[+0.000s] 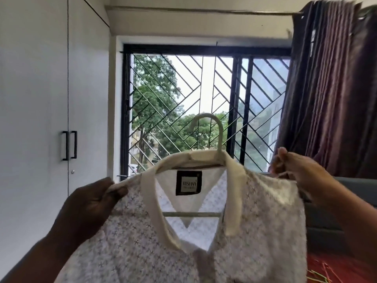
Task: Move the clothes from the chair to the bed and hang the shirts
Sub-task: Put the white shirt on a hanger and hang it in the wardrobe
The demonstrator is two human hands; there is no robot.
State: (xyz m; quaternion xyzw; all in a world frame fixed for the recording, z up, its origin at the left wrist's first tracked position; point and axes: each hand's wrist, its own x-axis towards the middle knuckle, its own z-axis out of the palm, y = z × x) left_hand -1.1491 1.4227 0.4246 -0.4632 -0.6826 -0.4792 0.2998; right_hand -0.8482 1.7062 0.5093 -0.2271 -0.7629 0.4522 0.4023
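Left hand (92,203): raised at approx. 8 o'clock in frame, forearm entering from lower-left corner. Fingers curled, thumb pressed down onto them, pinching the shirt's left shoulder edge.

Right hand (299,172): raised at approx. 3 o'clock, forearm entering from right edge. Fingers bunched together, gripping the shirt's right shoulder; exact finger placement is blurred, cannot tell further.

Shirt (142,237): white w/ small grey print, cream collar, black label inside neck. Held up between both hands at 6 o'clock, front facing the camera, collar open. It sits on a cream hanger (216,131), hook upright at centre frame, lower bar visible through the neck opening.

Room: barred window (183,99) at 12 o'clock behind the hanger hook, trees outside. White wardrobe (40,99) w/ two black handles at 9 o'clock. Dark maroon curtain (330,99) at 2 o'clock. Grey upholstered surface (326,221) at 4 o'clock; red patterned fabric below it at 5 o'clock.
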